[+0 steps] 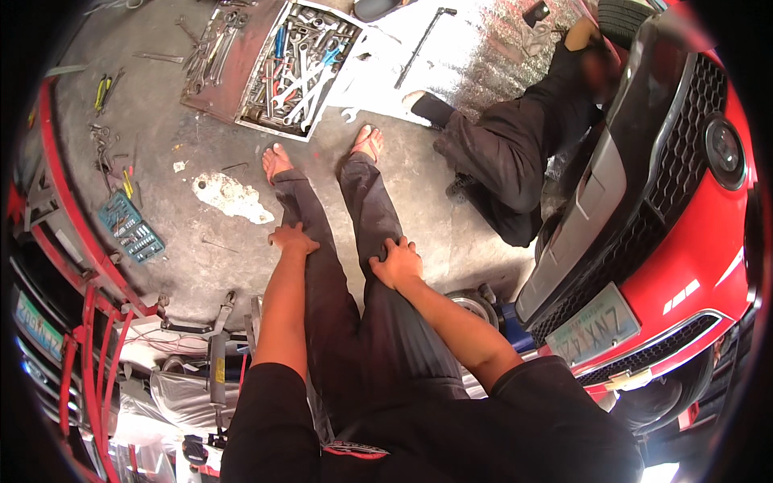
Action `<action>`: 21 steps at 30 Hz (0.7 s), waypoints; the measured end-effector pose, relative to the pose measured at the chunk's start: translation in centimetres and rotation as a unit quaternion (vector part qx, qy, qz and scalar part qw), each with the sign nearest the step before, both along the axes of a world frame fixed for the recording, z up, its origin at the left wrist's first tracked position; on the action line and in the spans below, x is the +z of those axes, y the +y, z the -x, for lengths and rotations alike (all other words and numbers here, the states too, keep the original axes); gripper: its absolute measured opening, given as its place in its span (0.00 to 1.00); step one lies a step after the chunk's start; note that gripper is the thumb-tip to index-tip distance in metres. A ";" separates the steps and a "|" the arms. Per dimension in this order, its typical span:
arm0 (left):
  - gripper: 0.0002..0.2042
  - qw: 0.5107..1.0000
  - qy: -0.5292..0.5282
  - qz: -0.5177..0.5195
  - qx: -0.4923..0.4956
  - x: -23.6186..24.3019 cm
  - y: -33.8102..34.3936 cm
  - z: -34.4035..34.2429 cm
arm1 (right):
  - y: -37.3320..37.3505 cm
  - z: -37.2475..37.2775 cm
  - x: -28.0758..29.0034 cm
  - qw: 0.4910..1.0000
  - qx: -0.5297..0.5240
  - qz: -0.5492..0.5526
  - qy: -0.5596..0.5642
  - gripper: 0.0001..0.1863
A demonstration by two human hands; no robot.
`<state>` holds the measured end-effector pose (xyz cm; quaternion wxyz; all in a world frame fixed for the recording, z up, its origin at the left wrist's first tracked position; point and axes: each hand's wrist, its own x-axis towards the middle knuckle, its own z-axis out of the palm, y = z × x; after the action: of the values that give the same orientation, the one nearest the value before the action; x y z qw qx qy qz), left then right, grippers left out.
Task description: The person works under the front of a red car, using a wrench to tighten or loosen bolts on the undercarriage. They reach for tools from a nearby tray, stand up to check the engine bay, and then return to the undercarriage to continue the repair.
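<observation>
My left hand (294,238) lies over my left knee, fingers resting on the dark trousers (334,298), and holds nothing. On the other knee rests my right hand (398,264), its fingers spread over the cloth and empty. Beyond my sandalled feet stands an open metal toolbox (310,138), filled with wrenches, sockets and other hand tools. A loose wrench (349,115) lies on the floor by its right corner. More wrenches (221,48) are laid out on the reddish lid to the left of the box.
A co-worker (515,153) in dark clothes lies beside the red car's bumper (612,193) at right, on a shiny silver sheet (475,60) with a long black bar (424,48). Left are a teal socket set (133,227), pliers (102,92) and a red metal frame (76,217).
</observation>
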<state>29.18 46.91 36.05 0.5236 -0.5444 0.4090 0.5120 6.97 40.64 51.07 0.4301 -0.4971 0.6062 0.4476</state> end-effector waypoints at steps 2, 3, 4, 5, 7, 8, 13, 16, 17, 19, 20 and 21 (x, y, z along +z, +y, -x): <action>0.47 0.999 -0.012 -0.039 0.032 0.0 -1.0 -0.5 | 0.3 0.2 -0.4 1.000 -0.005 0.010 -0.014 0.31; 0.47 0.998 -0.004 -0.056 0.037 -0.2 -1.3 -0.4 | 0.6 0.5 -0.6 1.000 -0.014 0.023 -0.013 0.32; 0.47 0.998 0.002 -0.058 0.026 -0.6 -1.3 -0.7 | 1.0 0.7 -0.8 0.999 -0.023 0.034 -0.011 0.32; 0.48 0.998 0.012 -0.063 0.018 -0.9 -1.0 -0.9 | 0.5 0.7 -0.1 0.999 -0.026 0.024 -0.010 0.33; 0.49 0.998 0.027 -0.065 0.005 -1.0 -1.1 -0.2 | 0.1 0.5 0.0 1.000 -0.009 0.021 -0.004 0.33; 0.49 0.998 0.030 -0.061 -0.002 -0.8 -1.1 -0.2 | 0.4 0.6 0.2 1.000 -0.013 0.017 0.004 0.34; 0.51 0.999 0.029 0.000 -0.026 -0.6 -1.9 -0.5 | 0.1 0.2 0.3 1.000 -0.027 0.002 0.009 0.35; 0.51 0.998 0.040 -0.047 -0.015 -1.5 -0.9 -2.1 | 0.8 0.0 0.4 0.999 -0.052 -0.008 0.009 0.34; 0.50 0.996 0.035 -0.079 -0.034 -1.4 -1.7 -2.0 | 1.0 -0.1 0.1 0.999 -0.053 -0.001 0.010 0.34; 0.50 0.998 0.033 -0.050 -0.016 -1.1 -0.6 -2.4 | 1.8 -0.6 -0.4 0.999 -0.052 0.006 0.006 0.34; 0.50 0.999 0.041 -0.031 -0.007 -1.4 -0.5 -2.0 | 1.9 -0.4 -0.5 0.999 -0.049 0.010 0.008 0.34; 0.49 0.999 0.047 -0.002 -0.012 -1.4 -0.2 -1.9 | 2.0 -0.2 -0.7 0.999 -0.046 0.016 0.011 0.33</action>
<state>31.08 46.75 34.67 0.5114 -0.5137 0.4386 0.5312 7.19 42.61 50.39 0.4360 -0.4701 0.6403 0.4230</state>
